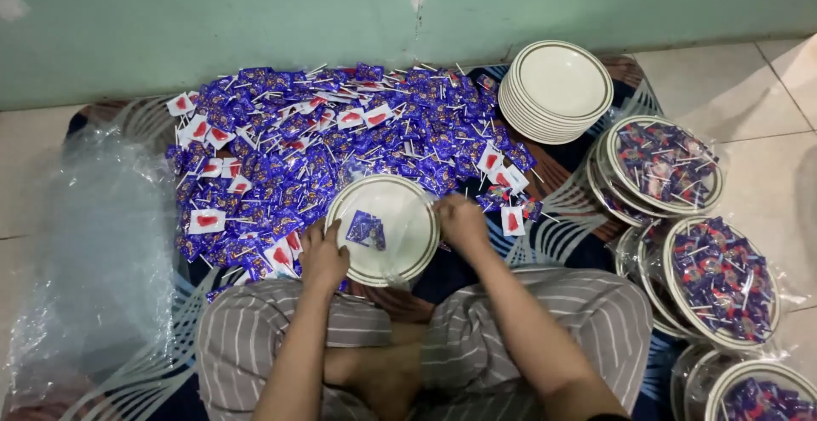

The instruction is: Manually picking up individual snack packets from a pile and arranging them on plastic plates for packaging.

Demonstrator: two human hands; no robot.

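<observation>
Both hands flank a cream plate (400, 217) with a dark rim line: left hand (323, 257) curled against its near-left edge, right hand (460, 221) closed loosely at its right edge. Two purple-wrapped lollipops (366, 229) lie on it; beyond it spreads the lollipop heap (340, 131).

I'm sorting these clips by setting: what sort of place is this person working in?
Probably a room in a home, with work done on the floor: a patterned mat lies on pale floor tiles against a chipped green wall, and the person sits cross-legged by a candy pile.
</observation>
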